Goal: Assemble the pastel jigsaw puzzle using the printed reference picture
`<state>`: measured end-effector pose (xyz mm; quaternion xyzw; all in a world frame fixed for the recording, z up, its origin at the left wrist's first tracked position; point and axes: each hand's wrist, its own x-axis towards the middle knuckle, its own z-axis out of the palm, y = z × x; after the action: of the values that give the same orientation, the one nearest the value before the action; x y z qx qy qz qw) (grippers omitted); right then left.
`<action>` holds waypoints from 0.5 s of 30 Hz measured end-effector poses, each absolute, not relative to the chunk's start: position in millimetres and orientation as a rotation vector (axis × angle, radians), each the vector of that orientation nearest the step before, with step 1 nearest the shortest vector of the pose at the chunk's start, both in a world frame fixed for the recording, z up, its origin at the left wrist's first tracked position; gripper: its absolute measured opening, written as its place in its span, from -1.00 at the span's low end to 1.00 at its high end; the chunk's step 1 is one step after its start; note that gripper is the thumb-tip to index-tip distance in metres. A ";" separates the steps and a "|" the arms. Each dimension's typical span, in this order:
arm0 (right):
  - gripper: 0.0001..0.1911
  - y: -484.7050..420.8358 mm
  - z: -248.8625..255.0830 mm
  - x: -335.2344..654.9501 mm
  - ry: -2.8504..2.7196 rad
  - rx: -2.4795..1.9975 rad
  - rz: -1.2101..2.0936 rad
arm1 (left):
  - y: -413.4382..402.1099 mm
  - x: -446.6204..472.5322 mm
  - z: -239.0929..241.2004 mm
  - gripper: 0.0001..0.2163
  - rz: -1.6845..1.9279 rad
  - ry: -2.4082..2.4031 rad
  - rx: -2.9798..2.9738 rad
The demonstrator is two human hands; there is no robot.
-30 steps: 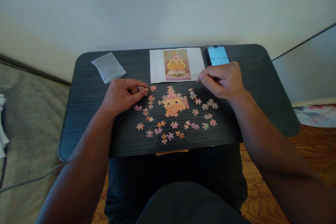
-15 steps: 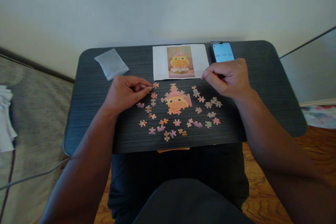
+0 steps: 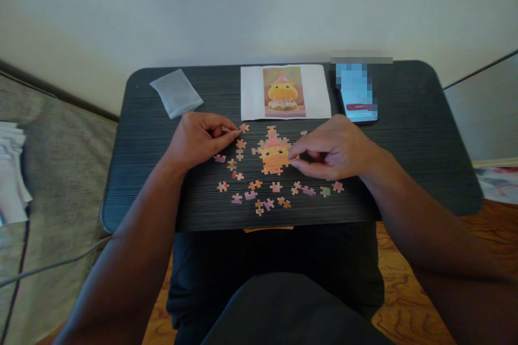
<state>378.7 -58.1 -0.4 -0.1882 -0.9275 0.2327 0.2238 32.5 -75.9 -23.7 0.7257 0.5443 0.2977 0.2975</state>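
Note:
A partly joined jigsaw puzzle (image 3: pixel 273 155) lies mid-table, showing a yellow face under a pink hat. At its right edge my right hand (image 3: pixel 338 148) is closed in a pinch on a small puzzle piece, mostly covered by the fingertips. My left hand (image 3: pixel 200 137) rests on the table to the left, thumb and forefinger pressed together; what they hold, if anything, is hidden. Just beyond those fingertips is a loose pink piece (image 3: pixel 244 128). Several more loose pieces lie left of and below the joined part, including a purple one (image 3: pixel 308 191).
A paper sheet with the printed reference picture (image 3: pixel 284 94) lies behind the puzzle. To its right is a phone (image 3: pixel 358 91) with a lit screen; to its left, a clear plastic bag (image 3: pixel 176 94). The dark table (image 3: pixel 429 135) backs onto a pale wall.
My right hand has moved left and down from beside the paper to the puzzle's right edge, covering several loose pieces. My left hand stays put. The phone screen looks different, and the view has shifted slightly.

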 end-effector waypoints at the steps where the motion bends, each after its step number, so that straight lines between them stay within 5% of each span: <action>1: -0.85 -60.8 -0.4 374.8 -2.600 -0.482 0.660 | -75.7 32.3 -24.1 -0.83 0.793 1.447 1.930; 15: -0.78 -79.6 -0.9 352.5 -2.999 -0.340 0.564 | -74.5 31.9 -25.9 -0.84 0.821 1.449 1.945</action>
<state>352.5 -79.6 -0.9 -0.1108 -0.9761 0.1835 0.0353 31.9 -74.5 -25.9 0.7278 0.5421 0.3071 0.2864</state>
